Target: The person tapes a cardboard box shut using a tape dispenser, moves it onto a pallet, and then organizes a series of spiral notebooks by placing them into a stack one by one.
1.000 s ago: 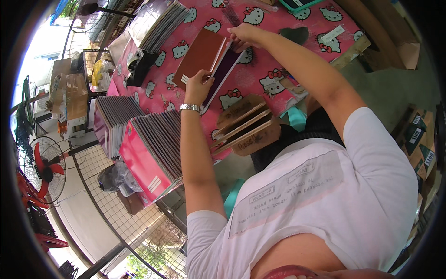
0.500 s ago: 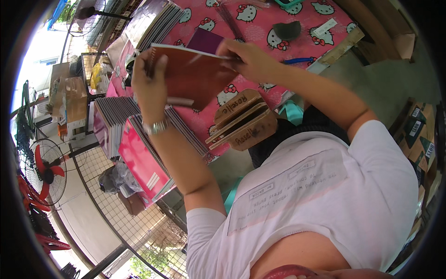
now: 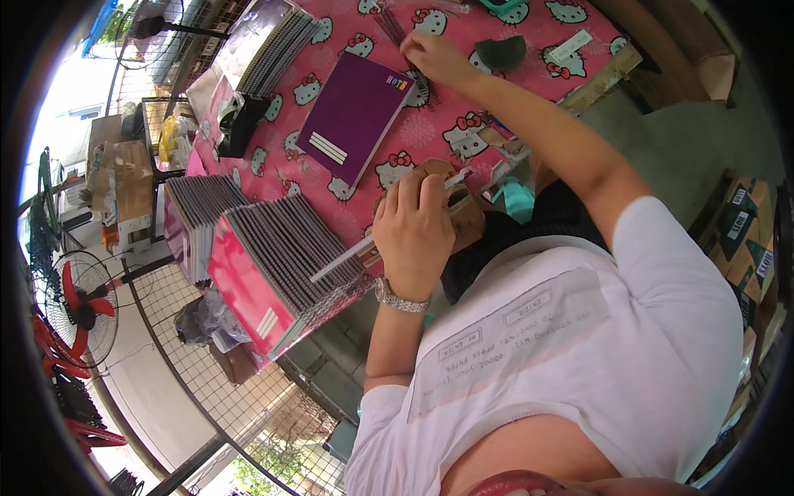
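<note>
My left hand (image 3: 413, 219) is closed over a thin notebook (image 3: 343, 259), seen edge-on, standing in the wooden holder (image 3: 467, 217); the hand hides most of both. At the far side of the table my right hand (image 3: 434, 59) has its fingers bent together on a bundle of dark, thin binding coils (image 3: 387, 23), covering part of it. Between the hands, a purple notebook (image 3: 356, 120) lies flat on the pink patterned tablecloth (image 3: 281, 178).
Spiral-bound notebooks with a pink cover (image 3: 248, 277) stand stacked at the left edge, beside another stack (image 3: 198, 219). A third stack (image 3: 269, 50) is at the back. A black object (image 3: 240, 124), a dark half-round piece (image 3: 501, 54) and a white label (image 3: 571, 47) lie on the table.
The reddish-brown notebook held in both hands has come down to the wooden holder under my left hand. My right hand has let go and moved to the coils. The purple notebook is now uncovered.
</note>
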Demonstrator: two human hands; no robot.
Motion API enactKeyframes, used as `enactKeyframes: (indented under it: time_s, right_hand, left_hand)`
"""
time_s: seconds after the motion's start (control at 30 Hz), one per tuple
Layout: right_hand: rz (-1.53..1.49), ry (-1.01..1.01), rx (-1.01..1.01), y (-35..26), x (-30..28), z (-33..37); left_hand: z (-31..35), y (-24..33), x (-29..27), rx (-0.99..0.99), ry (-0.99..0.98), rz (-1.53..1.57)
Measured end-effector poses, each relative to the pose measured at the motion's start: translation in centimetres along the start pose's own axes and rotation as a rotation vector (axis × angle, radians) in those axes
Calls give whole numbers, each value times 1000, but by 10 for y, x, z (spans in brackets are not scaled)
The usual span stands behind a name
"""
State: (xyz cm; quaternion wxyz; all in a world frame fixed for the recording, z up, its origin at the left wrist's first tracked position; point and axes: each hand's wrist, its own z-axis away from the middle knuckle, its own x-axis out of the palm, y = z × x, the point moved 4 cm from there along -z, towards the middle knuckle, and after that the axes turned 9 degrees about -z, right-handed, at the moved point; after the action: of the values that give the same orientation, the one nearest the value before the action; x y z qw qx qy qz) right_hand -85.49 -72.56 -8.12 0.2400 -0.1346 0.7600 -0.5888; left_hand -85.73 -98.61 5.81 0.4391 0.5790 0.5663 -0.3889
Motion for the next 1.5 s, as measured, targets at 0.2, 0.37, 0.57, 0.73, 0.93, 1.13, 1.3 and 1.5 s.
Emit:
enactKeyframes:
  time_s: [0.2,0.37,0.57,0.73,0.93,1.13,1.3,1.5]
  right_hand:
    - [508,263,349,45,39,-62]
    - [341,19,412,66,2,-81]
    - [86,-105,-219,-48,-62,6]
    - [0,-461,-128,-105,-90,111]
    - [-61,-457,-332,-129,-89,156]
    - [175,-441,-536,-137,-80,155]
    - [23,-467,-538,-138,-78,157]
    - [-236,-674,-249,-140,-74,155]
  left_hand:
    - [0,4,-2,-17,-46,23]
    - [-7,2,-4,27,-36,110]
    - [-7,-2,-6,61,94,3]
    - [6,8,-6,-50,106,-47]
    - [14,8,1,1,82,-39]
    - [18,8,0,6,82,-21]
    - [17,11,-1,5,97,-24]
    - [14,9,0,-3,88,-14]
